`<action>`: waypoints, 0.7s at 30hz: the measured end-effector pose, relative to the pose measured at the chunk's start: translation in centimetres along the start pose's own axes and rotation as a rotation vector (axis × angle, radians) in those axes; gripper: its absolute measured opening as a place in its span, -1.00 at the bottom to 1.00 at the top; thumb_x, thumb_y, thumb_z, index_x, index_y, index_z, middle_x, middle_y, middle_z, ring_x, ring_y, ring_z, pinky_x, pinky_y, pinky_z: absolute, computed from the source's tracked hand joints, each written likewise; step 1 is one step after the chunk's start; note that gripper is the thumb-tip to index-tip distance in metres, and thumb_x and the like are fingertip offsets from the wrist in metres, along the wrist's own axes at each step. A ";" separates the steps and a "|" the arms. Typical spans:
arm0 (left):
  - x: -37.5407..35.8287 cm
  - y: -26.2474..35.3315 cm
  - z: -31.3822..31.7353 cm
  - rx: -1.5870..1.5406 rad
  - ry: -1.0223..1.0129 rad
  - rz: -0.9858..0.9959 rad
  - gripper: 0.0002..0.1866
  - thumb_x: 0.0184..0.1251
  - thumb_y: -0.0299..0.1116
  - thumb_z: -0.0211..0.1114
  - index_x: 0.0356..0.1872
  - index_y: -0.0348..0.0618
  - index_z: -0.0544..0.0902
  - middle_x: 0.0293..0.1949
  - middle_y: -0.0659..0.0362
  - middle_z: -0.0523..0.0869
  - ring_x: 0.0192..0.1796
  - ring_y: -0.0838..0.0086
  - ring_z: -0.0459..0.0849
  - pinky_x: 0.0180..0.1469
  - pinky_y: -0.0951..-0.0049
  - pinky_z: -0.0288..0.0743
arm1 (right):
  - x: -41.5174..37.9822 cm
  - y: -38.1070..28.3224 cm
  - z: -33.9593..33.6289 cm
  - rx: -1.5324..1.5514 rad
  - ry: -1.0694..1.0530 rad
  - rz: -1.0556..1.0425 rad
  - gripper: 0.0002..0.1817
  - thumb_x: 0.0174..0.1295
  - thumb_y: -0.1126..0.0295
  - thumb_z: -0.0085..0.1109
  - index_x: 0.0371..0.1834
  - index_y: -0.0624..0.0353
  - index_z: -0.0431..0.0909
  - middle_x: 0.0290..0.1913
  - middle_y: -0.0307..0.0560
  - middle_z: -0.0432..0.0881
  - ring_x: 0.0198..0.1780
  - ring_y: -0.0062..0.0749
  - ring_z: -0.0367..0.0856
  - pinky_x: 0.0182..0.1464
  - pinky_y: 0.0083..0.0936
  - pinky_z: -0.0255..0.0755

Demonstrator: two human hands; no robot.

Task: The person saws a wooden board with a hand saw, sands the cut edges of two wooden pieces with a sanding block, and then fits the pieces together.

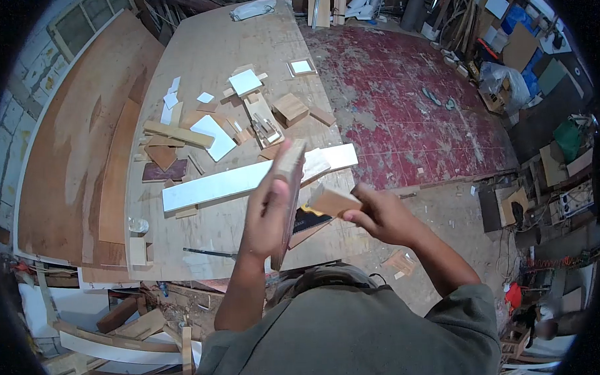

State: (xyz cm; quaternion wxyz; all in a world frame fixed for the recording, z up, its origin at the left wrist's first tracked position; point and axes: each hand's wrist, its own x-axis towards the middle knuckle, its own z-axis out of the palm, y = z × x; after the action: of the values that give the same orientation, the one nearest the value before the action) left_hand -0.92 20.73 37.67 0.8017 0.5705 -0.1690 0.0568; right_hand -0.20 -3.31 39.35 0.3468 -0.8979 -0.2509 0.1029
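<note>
My left hand is closed around a narrow wooden board, held up on edge near the front of the workbench. Between the fingers and thumb of my right hand is a small wood block, tilted and slightly blurred, just right of the board. Under the two pieces, a dark tool with yellow on it partly shows on the bench. Beyond my hands a long white board lies slantwise, with a crumpled pale piece on its right part.
Offcuts, a thick wood block and white panels are scattered over the bench. A thin dark strip lies near the front edge. Large plywood sheets lean at left. Right of the bench is a worn red floor, with clutter along the wall.
</note>
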 end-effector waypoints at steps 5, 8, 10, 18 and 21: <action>0.7 1.3 1.2 0.439 -0.115 0.060 -0.30 0.57 0.06 0.07 0.52 -0.22 0.27 0.37 -0.17 0.45 0.40 0.19 0.43 0.41 0.30 0.24 | -0.3 -0.6 0.3 0.345 -0.288 0.099 -0.64 0.47 0.12 0.14 -0.12 0.18 0.30 -0.49 -0.04 0.65 -0.46 -0.33 0.66 -0.39 -0.37 0.44; 1.0 1.2 1.8 0.455 -0.256 0.024 -0.36 0.58 -0.03 0.09 0.51 -0.20 0.30 0.33 -0.15 0.49 0.35 0.20 0.49 0.38 0.34 0.27 | -0.3 -0.5 0.8 0.418 -0.417 0.103 -0.63 0.50 0.16 0.10 0.03 0.24 0.28 -0.42 -0.14 0.62 -0.48 -0.53 0.55 -0.39 -0.51 0.43; 1.3 1.3 2.0 0.475 -0.271 -0.033 -0.26 0.54 0.13 0.03 0.50 -0.23 0.30 0.37 -0.15 0.46 0.40 0.18 0.43 0.43 0.29 0.19 | -0.4 -0.9 1.2 0.512 -0.407 0.116 -0.65 0.53 0.14 0.04 0.01 0.22 0.28 -0.42 -0.12 0.58 -0.42 -0.47 0.57 -0.36 -0.44 0.42; 1.0 -1.7 1.0 0.413 -0.337 -0.070 -0.37 0.63 -0.04 -0.01 0.50 -0.29 0.28 0.38 -0.16 0.45 0.43 0.16 0.40 0.47 0.29 0.15 | 0.4 -0.6 -0.7 0.413 -0.370 0.216 -0.60 0.54 0.02 -0.05 0.00 0.20 0.34 -0.46 -0.12 0.55 -0.45 -0.39 0.56 -0.34 -0.33 0.45; 1.0 -2.2 1.0 0.222 -0.217 -0.132 -0.36 0.63 -0.02 -0.04 0.50 -0.29 0.28 0.40 -0.17 0.43 0.46 0.15 0.36 0.49 0.28 0.10 | 1.4 -1.1 -2.7 0.271 -0.335 0.136 -0.57 0.52 0.00 -0.02 -0.06 0.23 0.31 -0.44 0.07 0.57 -0.44 -0.10 0.60 -0.31 -0.20 0.44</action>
State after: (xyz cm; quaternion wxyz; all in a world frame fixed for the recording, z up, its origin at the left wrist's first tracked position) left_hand 0.45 18.92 36.37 0.7128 0.6683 -0.2093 -0.0398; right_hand 1.51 -3.42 42.07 0.4098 -0.8284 -0.2276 0.3066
